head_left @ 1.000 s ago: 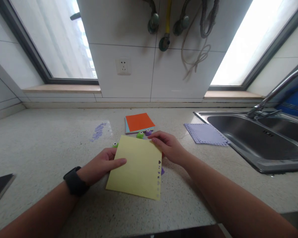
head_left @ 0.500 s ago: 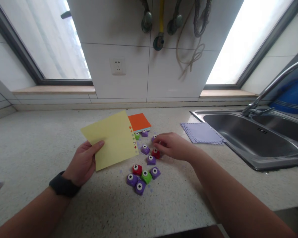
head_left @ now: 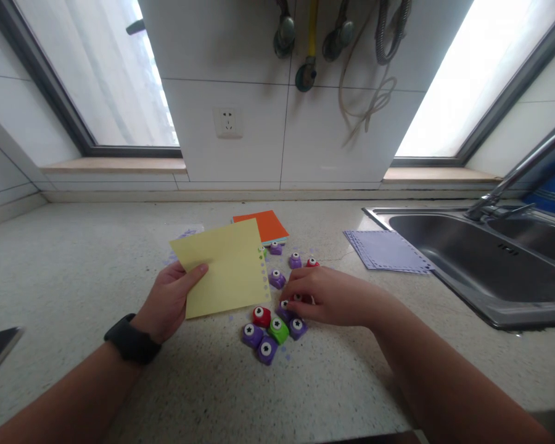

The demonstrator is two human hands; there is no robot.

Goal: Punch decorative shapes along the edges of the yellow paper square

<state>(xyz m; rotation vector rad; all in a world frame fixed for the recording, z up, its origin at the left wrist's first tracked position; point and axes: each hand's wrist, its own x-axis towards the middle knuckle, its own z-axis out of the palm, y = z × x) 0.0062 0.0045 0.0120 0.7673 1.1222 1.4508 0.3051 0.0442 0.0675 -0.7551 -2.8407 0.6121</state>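
Observation:
My left hand (head_left: pixel 169 302) grips a yellow sheet of paper (head_left: pixel 226 265) between thumb and fingers, held up tilted above the counter. Small shapes are punched along the sheet's right edge. My right hand (head_left: pixel 326 296) is bent over the small craft punches, its fingertips closed at a purple craft punch (head_left: pixel 284 310); a red punch (head_left: pixel 298 298) partly shows beneath the fingers. In front lie a red punch (head_left: pixel 261 316), a green punch (head_left: pixel 278 330) and several purple ones. Farther back are a purple punch (head_left: pixel 295 260) and a red punch (head_left: pixel 312 263).
Behind the yellow sheet lies a stack of coloured paper topped with orange (head_left: pixel 271 225). Lilac sheets with punched edges (head_left: pixel 388 250) lie beside the steel sink (head_left: pixel 444 271). Paper bits are scattered on the counter (head_left: pixel 189 382). A dark flat object (head_left: pixel 0 348) is at far left.
My right hand has moved nearer to me, from the farther punches to the purple one by the front group. The yellow sheet has turned slightly and is still in my left hand.

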